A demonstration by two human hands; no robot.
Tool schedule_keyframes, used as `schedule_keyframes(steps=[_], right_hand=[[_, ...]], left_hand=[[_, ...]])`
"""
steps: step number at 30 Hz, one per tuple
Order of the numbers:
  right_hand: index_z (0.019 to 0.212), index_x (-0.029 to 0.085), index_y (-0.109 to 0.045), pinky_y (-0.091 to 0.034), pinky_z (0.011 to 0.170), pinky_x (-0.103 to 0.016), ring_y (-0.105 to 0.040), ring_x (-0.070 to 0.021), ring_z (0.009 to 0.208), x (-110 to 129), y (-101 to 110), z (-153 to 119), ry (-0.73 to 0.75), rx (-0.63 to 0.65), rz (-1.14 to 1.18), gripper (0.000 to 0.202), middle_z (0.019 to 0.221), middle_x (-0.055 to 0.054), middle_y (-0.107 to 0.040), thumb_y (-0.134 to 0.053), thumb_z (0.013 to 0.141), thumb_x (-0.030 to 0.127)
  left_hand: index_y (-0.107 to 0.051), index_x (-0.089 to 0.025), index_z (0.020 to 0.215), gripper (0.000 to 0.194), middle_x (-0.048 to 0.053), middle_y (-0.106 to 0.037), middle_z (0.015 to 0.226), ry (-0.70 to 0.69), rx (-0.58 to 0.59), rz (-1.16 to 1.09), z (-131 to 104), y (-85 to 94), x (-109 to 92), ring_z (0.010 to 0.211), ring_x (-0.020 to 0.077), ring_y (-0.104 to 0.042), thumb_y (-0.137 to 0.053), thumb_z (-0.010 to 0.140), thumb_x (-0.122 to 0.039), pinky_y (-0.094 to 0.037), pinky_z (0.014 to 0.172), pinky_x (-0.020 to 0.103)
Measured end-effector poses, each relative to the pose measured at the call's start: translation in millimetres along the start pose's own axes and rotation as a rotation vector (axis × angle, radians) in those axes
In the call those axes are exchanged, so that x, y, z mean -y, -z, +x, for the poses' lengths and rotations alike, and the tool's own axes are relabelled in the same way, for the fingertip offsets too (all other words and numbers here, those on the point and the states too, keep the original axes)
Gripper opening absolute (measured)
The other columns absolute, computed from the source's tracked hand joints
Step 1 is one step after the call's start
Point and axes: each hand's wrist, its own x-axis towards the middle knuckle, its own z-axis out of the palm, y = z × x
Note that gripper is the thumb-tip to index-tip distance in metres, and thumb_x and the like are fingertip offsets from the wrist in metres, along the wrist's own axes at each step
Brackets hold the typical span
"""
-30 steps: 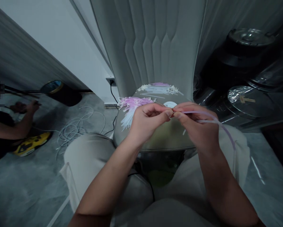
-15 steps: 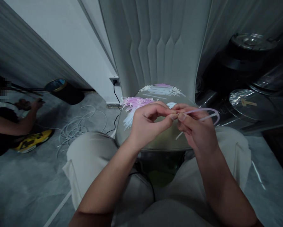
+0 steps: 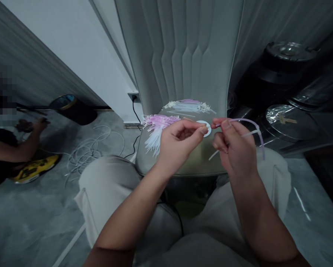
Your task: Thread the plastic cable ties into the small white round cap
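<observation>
Purple strip (image 3: 250, 121): thin, glossy, arched over the right hand (image 3: 238, 148), far end hanging down. White strip (image 3: 250, 133): straighter, meets the purple one at the outer side of that hand. Both above the chair seat (image 3: 191, 163).

Right hand: thumb and index clamped on purple strip, other fingers curled. Left hand (image 3: 179, 139): thumb and index tips together by white disc (image 3: 208, 130), can't tell if anything's between; palm inward. Hands apart. Purple-and-white bundle (image 3: 154, 138) on seat, beyond left hand.

disc (image 3: 208, 131) partly hidden, person's head (image 3: 1, 97) blurred
</observation>
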Motion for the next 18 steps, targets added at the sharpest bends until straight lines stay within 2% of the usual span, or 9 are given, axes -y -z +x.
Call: schedule_keyframes(steps=[4, 8, 12, 15, 18], right_hand=[[0.084, 0.02, -0.071, -0.022, 0.039, -0.022, -0.031, -0.0017, 0.039, -0.9, -4.1, -2.5, -0.013, 0.027, 0.033, 0.01, 0.071, 0.002, -0.063, -0.065, 0.083, 0.028], [0.086, 0.021, -0.069, -0.022, 0.038, -0.022, -0.027, -0.0004, 0.038, -1.1, -4.2, -5.4, -0.108, 0.087, 0.099, 0.009, 0.075, 0.003, -0.064, -0.066, 0.08, 0.027], [0.086, 0.022, -0.069, -0.02, 0.038, -0.022, -0.025, 0.0004, 0.037, -2.0, -2.7, -6.7, -0.147, 0.103, 0.173, 0.011, 0.077, 0.003, -0.065, -0.069, 0.077, 0.027], [0.085, 0.022, -0.069, -0.02, 0.038, -0.022, -0.024, -0.0004, 0.037, -5.5, -6.9, -8.6, -0.1, 0.065, 0.172, 0.012, 0.074, 0.004, -0.065, -0.071, 0.075, 0.028], [0.08, 0.021, -0.068, -0.021, 0.039, -0.023, -0.027, -0.0013, 0.038, -10.5, -13.5, -11.1, 0.02, -0.033, 0.151, 0.013, 0.069, 0.004, -0.063, -0.072, 0.074, 0.032]], left_hand=[[-0.071, -0.019, 0.076, 0.005, -0.001, -0.07, 0.074, -0.017, -0.036, -0.058, -2.4, -3.7, -4.1, 0.064, 0.0067, -0.062, -0.075, 0.077, -0.023, -0.051, 0.063, 0.019], [-0.071, -0.019, 0.076, 0.005, -0.002, -0.068, 0.07, 0.005, -0.135, -0.089, -5.7, -4.6, -7.6, 0.061, 0.0065, -0.06, -0.074, 0.076, -0.023, -0.05, 0.063, 0.02], [-0.071, -0.019, 0.077, 0.008, -0.002, -0.068, 0.071, 0.001, -0.174, -0.112, -9.5, -3.4, -10.4, 0.06, 0.0065, -0.06, -0.074, 0.077, -0.026, -0.051, 0.063, 0.02], [-0.071, -0.019, 0.078, 0.009, -0.002, -0.068, 0.07, 0.033, -0.166, -0.124, -12.5, -4.6, -10.7, 0.06, 0.0069, -0.06, -0.074, 0.077, -0.028, -0.051, 0.062, 0.02], [-0.07, -0.019, 0.076, 0.01, -0.001, -0.069, 0.073, 0.058, -0.126, -0.142, -14.8, -7.2, -8.9, 0.061, 0.0069, -0.061, -0.075, 0.076, -0.028, -0.051, 0.061, 0.02]])
